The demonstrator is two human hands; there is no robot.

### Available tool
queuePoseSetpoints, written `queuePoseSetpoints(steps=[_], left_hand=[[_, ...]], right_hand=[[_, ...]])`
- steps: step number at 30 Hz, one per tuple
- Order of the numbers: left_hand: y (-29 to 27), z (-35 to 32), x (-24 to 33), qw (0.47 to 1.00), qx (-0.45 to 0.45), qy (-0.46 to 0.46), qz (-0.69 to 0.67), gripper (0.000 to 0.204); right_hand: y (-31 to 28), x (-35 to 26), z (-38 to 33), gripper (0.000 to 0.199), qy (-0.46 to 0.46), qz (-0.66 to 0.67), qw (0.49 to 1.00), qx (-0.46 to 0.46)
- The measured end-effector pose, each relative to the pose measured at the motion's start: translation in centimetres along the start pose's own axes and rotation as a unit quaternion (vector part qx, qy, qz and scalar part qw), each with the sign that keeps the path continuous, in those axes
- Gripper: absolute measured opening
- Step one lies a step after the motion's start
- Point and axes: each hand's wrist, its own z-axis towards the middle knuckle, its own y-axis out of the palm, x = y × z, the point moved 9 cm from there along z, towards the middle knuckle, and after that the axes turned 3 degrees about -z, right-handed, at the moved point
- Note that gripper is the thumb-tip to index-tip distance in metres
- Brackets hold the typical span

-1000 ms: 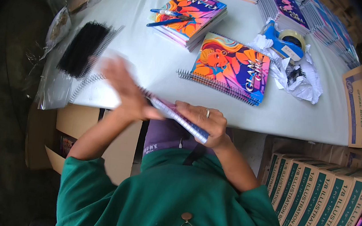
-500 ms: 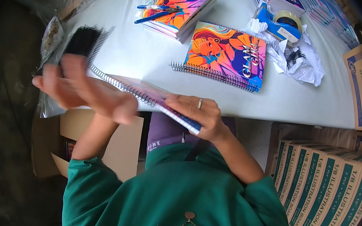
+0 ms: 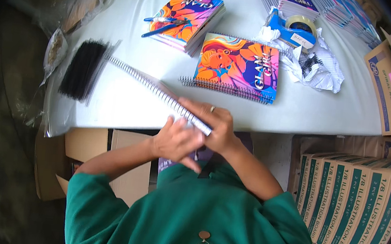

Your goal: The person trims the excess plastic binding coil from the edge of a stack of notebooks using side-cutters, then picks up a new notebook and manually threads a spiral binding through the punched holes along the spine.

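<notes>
My right hand (image 3: 217, 127), a ring on one finger, grips a spiral notebook (image 3: 203, 126) by its near end. The notebook is tilted up on its edge, its wire coil (image 3: 149, 87) running along the spine and out past the far end toward the left. My left hand (image 3: 178, 142) lies at the near end of the spine, fingers spread and slightly blurred, apparently touching the coil. Beyond the coil's far tip is a pile of black spiral coils (image 3: 84, 70). Notebooks with a colourful illustrated cover (image 3: 238, 64) lie stacked just past my right hand.
Blue-handled pliers (image 3: 165, 24) rest on another notebook stack (image 3: 188, 13). A blue tape dispenser (image 3: 290, 31) stands among crumpled paper (image 3: 328, 74). More notebooks (image 3: 342, 18) fill the back right. Cartons (image 3: 347, 207) stand at the right, an opened box (image 3: 128, 162) below the table's left side.
My left hand has swept right and down, from beside the coil pile to the notebook's near end. The right hand keeps its hold; the notebook has turned so its coiled spine faces up.
</notes>
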Motion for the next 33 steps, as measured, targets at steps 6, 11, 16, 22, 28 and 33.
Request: queuePoseSetpoints(steps=[6, 11, 16, 22, 28, 33], left_hand=[[-2.3, 1.9, -4.6, 0.984, 0.081, -0.153, 0.053, 0.102], [-1.5, 2.6, -2.8, 0.956, 0.089, -0.216, -0.176, 0.102], [-6.8, 4.2, -5.2, 0.86, -0.024, -0.348, -0.374, 0.053], [-2.0, 0.4, -11.3, 0.579, 0.179, -0.609, -0.512, 0.023], [0.8, 1.8, -11.7, 0.55, 0.137, -0.534, -0.628, 0.016], [1.1, 2.3, -12.8, 0.64, 0.078, -0.466, -0.606, 0.008]], right_hand=[[1.2, -0.1, -0.4, 0.047, -0.007, 0.011, 0.999, -0.031], [0.2, -1.3, 0.6, 0.054, -0.062, 0.032, 0.998, -0.006], [-0.6, -8.0, 4.7, 0.071, -0.117, -0.091, 0.987, -0.055], [-2.7, -0.1, 5.7, 0.023, 0.259, -0.038, 0.956, -0.131], [-3.4, 2.0, 3.9, 0.015, 0.322, 0.163, 0.932, -0.012], [-3.2, 1.0, 3.7, 0.018, 0.286, 0.071, 0.955, -0.013]])
